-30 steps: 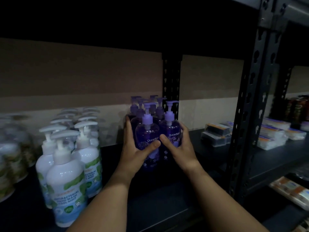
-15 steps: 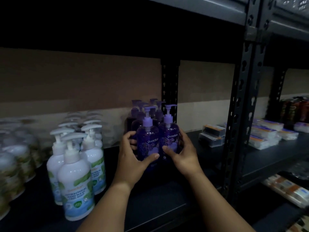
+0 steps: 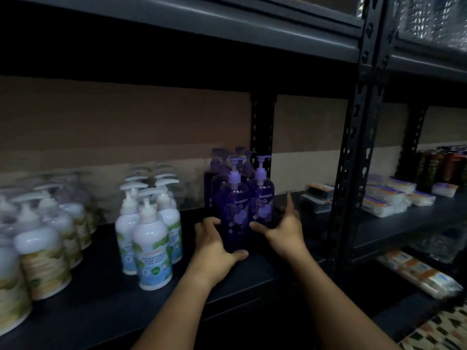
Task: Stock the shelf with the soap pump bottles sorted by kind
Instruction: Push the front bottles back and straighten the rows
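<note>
Several purple soap pump bottles stand in a tight cluster on the dark shelf [image 3: 101,299], against the back upright. My left hand [image 3: 217,246] grips the low part of the front left purple bottle [image 3: 233,205], fingers curled at its left side and thumb under its front. My right hand [image 3: 283,223] touches the front right purple bottle [image 3: 262,200] with its thumb, the index finger pointing straight up beside it. White bottles with blue-green labels [image 3: 151,248] form a separate group to the left. White bottles with yellow-green labels [image 3: 43,261] stand at the far left.
A black perforated post [image 3: 353,147] rises just right of my hands. Flat wrapped packs [image 3: 318,195] lie right of the purple bottles, with more packs [image 3: 386,195] and dark cans [image 3: 439,165] past the post. Packets [image 3: 417,274] fill a lower shelf. Another shelf hangs overhead.
Both hands have slid down the two front purple bottles to their lower parts. My right hand's fingers have straightened off its bottle. The camera has tilted up and drawn back slightly.
</note>
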